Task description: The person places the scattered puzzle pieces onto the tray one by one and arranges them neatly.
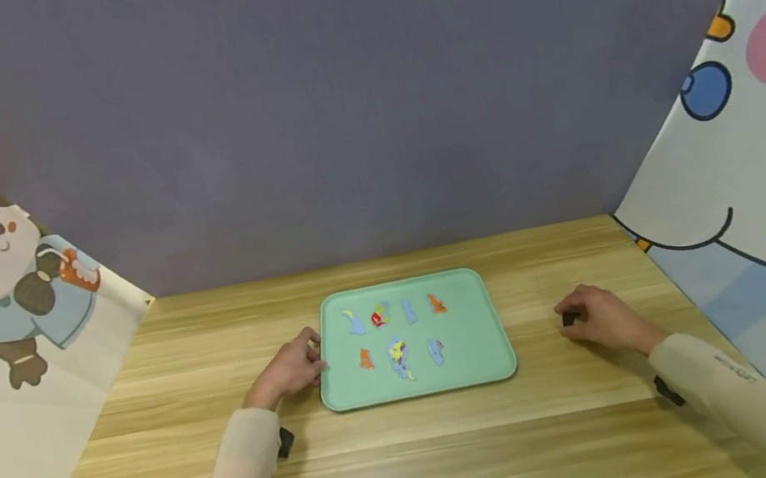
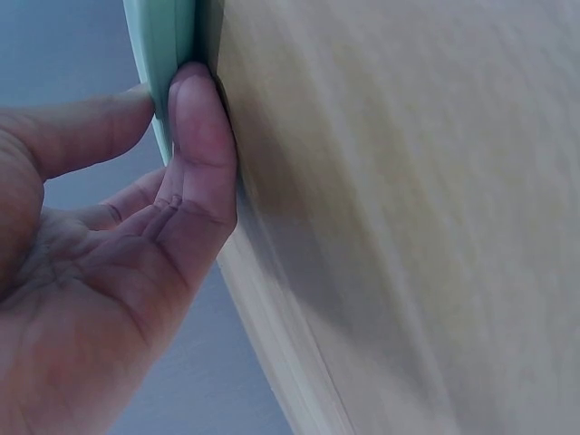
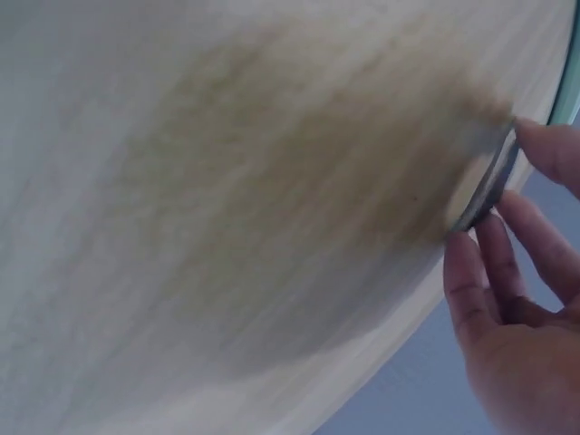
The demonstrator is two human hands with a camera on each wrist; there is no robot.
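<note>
A pale green rectangular tray (image 1: 476,342) lies on the wooden table. Several small, irregular colourful puzzle pieces (image 1: 398,355) are spread in two rows on it, in blue, orange, yellow and red. My left hand (image 1: 289,368) pinches the tray's left rim; the left wrist view shows the thumb on one side of the rim (image 2: 161,54) and a finger against its other side. Right of the tray, my right hand (image 1: 606,322) holds a thin, flat dark piece (image 3: 495,181) between thumb and fingertips. Its printed face, if any, cannot be made out.
The wood-grained table (image 1: 423,477) reaches back to a grey-purple wall (image 1: 361,107). Side panels with cartoon prints stand at the left (image 1: 74,392) and right (image 1: 737,171). A dark strap part shows under each sleeve.
</note>
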